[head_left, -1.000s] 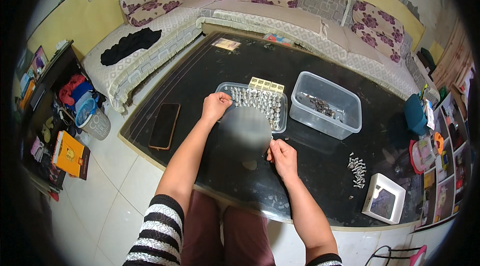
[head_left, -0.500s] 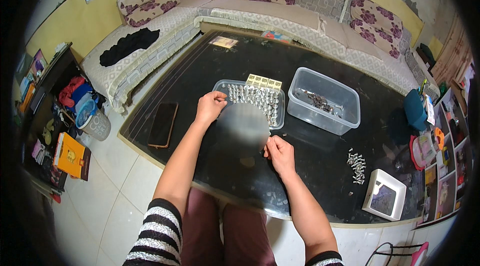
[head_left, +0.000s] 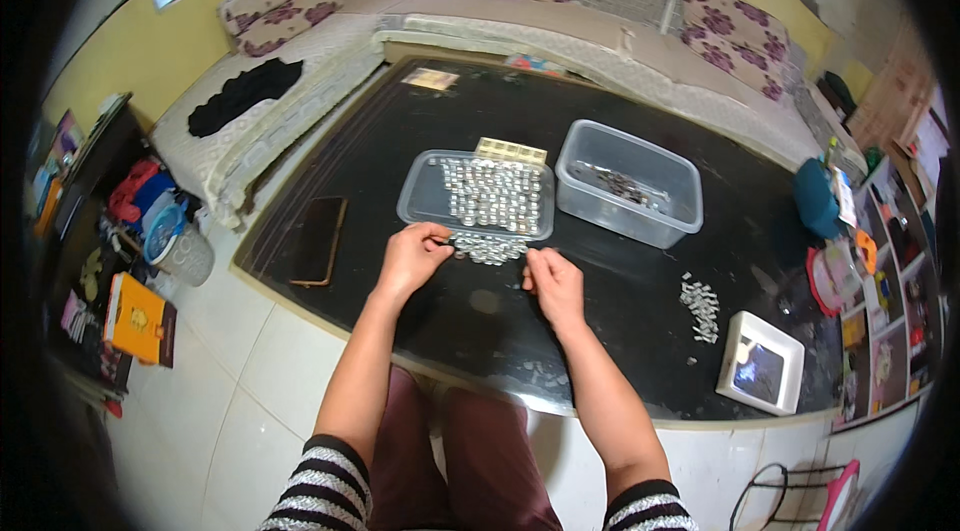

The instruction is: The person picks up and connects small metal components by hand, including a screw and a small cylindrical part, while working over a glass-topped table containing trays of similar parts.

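My left hand [head_left: 412, 257] is closed, thumb and fingertips pinched at the left end of a cluster of small shiny metal pieces [head_left: 492, 249] on the black table. At the cluster's right end is my right hand [head_left: 557, 281], its fingers curled in. What either hand holds, if anything, is too small to make out. Just beyond the cluster lies a clear plastic lid [head_left: 423, 199]. Rows of small round silvery pieces [head_left: 497, 196] stand on its middle and right.
A clear plastic tub [head_left: 630, 206] with dark small parts stands right of the lid. A yellowish sectioned strip [head_left: 511, 150] lies behind the lid. Loose metal pieces [head_left: 700, 309] and a white box [head_left: 735, 386] are at the right; a phone [head_left: 319, 241] is at the left.
My left hand has come nearer to me, from the lid's left edge to the cluster's end. My right hand stays low on the right. The view has shifted slightly.
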Tool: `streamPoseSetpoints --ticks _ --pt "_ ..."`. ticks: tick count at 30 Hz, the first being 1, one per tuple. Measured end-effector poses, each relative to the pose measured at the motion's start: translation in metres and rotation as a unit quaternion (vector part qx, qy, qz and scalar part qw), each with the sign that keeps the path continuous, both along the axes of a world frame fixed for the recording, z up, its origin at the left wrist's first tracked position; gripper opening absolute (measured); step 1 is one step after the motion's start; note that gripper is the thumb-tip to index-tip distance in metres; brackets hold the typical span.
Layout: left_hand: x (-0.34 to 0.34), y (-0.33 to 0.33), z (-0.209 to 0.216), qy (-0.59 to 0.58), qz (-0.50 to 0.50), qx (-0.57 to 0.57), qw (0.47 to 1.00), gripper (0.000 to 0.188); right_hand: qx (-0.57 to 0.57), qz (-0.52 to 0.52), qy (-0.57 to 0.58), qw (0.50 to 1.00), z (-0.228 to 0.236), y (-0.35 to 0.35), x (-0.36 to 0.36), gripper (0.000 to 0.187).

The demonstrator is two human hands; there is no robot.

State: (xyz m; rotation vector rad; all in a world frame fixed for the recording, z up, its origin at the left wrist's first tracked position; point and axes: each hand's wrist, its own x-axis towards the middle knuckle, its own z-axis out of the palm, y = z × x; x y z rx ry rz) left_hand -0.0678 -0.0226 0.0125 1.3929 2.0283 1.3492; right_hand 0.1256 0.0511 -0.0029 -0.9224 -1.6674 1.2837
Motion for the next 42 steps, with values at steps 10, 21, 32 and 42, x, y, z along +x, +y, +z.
streamPoseSetpoints --ticks 10,21,32,42 --pt "0.020 -0.007 -0.010 -0.049 0.030 0.038 0.998 0.019 0.038 -0.050 -0.013 0.998 0.002 0.003 0.019 0.026" --pt "0.031 -0.006 -0.017 -0.094 0.014 0.067 0.993 0.019 0.184 -0.241 -0.373 0.877 0.029 0.075 0.168 0.014" --pt "-0.004 -0.005 -0.023 -0.028 0.096 0.046 0.994 0.020 0.130 -0.184 -0.531 0.817 0.029 0.103 0.191 0.017" --pt "-0.006 0.002 -0.020 0.122 0.116 -0.013 0.986 0.018 0.161 -0.246 -0.366 0.883 0.032 0.084 0.174 0.012"
